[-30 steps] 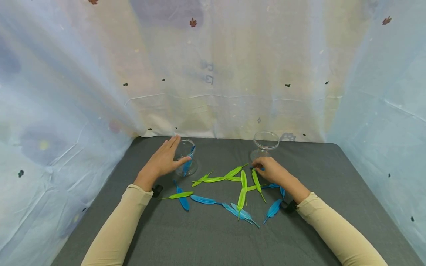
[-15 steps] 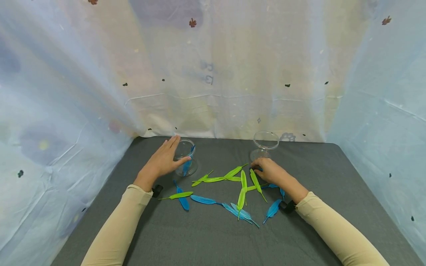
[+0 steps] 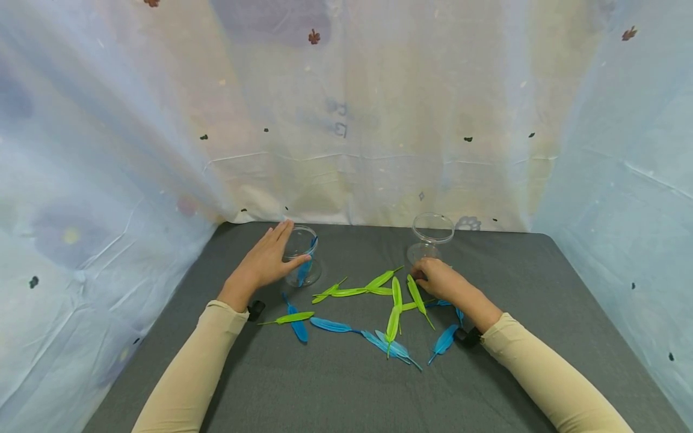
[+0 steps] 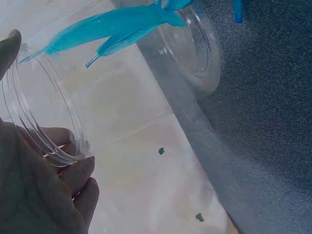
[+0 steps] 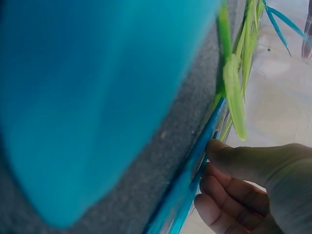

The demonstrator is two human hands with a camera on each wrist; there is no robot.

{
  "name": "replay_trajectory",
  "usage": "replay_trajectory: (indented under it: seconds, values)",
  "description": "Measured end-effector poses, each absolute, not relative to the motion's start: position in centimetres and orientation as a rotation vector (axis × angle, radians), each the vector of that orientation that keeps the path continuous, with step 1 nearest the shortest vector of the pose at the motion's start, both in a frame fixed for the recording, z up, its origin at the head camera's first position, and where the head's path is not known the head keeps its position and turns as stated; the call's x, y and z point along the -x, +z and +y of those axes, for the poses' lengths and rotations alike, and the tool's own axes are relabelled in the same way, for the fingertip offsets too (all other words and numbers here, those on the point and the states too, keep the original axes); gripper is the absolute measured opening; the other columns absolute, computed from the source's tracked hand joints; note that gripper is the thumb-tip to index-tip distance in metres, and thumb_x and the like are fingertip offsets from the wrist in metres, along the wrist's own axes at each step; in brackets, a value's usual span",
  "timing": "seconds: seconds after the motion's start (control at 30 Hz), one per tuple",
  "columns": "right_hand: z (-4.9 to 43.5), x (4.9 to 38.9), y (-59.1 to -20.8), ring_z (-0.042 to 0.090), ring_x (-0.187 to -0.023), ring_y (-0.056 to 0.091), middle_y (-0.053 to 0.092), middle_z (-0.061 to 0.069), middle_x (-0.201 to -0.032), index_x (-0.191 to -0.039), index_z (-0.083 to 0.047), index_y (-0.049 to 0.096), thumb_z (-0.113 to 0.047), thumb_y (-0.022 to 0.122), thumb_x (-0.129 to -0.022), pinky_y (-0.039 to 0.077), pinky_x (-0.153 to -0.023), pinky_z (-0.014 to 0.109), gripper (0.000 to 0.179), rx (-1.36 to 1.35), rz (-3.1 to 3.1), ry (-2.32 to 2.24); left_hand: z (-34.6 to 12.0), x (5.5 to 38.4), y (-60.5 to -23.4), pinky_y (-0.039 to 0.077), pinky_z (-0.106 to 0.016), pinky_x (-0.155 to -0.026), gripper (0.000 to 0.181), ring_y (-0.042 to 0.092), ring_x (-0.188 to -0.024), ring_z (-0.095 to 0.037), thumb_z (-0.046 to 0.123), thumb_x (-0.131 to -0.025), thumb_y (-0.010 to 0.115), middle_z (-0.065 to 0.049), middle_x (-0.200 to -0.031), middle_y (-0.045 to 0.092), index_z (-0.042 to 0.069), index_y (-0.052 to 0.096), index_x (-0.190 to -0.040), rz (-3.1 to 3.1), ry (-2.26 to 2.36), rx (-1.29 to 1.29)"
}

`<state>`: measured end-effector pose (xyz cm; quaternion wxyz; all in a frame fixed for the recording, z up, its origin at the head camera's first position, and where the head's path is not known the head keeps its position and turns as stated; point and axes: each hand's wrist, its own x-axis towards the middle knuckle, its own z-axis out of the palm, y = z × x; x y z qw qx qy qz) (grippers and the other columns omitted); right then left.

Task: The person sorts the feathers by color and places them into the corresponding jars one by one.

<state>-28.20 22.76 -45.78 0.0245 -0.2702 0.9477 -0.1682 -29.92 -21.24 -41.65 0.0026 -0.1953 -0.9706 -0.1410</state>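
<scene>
My left hand point(image 3: 265, 257) holds a clear round jar point(image 3: 299, 242) at the left back. The left wrist view shows thumb and fingers around its rim, with blue feathers point(image 4: 105, 28) sticking out. My right hand point(image 3: 438, 278) is low over the cloth, in front of a second clear jar point(image 3: 433, 242). In the right wrist view its thumb and fingertips pinch a blue feather point(image 5: 187, 180); the hand hides this feather in the head view. A green feather point(image 3: 415, 293) lies just left of that hand.
Several green feathers point(image 3: 397, 294) and blue feathers point(image 3: 331, 325) lie scattered, some crossing, on the grey cloth-covered table point(image 3: 335, 391). A blue feather point(image 3: 444, 340) lies near the right wrist. A patterned curtain point(image 3: 379, 120) hangs behind the table and along both sides.
My right hand has shifted very slightly, and the green feather beside it moved a little left. The blue bit near its fingertips is now hidden in the head view. The left hand stays still.
</scene>
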Motion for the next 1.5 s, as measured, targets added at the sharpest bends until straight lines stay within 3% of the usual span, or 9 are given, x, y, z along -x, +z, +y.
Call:
replay_trajectory:
  seconds: [0.37, 0.63, 1.5]
  values:
    - [23.4, 28.1, -45.6, 0.016, -0.078, 0.067, 0.071, 0.005, -0.09, -0.105, -0.003, 0.077, 0.003, 0.073, -0.099, 0.06, -0.069, 0.034, 0.01, 0.788, 2.893, -0.588, -21.2, 29.8, -41.5, 0.005, -0.052, -0.136, 0.111, 0.007, -0.167, -0.036, 0.077, -0.102, 0.051, -0.016, -0.18, 0.003, 0.005, 0.004, -0.173, -3.046, -0.459, 0.604]
    - [23.8, 28.0, -45.6, 0.014, -0.07, 0.061, 0.066, 0.003, -0.082, -0.093, -0.004, 0.074, 0.002, 0.073, -0.099, 0.055, -0.063, 0.033, 0.009, 0.778, 2.912, -0.565, -21.2, 29.8, -41.5, 0.005, -0.054, -0.135, 0.111, 0.007, -0.166, -0.037, 0.075, -0.102, 0.053, -0.018, -0.18, 0.005, 0.004, 0.005, -0.173, -3.045, -0.461, 0.604]
    - [24.4, 28.0, -45.1, 0.009, -0.069, 0.055, 0.063, -0.002, -0.082, -0.094, -0.01, 0.066, -0.003, 0.07, -0.102, 0.05, -0.062, 0.031, 0.011, 0.857, 2.888, -0.704, -21.1, 29.8, -41.5, 0.005, -0.053, -0.136, 0.11, 0.008, -0.166, -0.037, 0.074, -0.103, 0.052, -0.018, -0.18, 0.006, 0.004, 0.006, -0.173, -3.043, -0.462, 0.597]
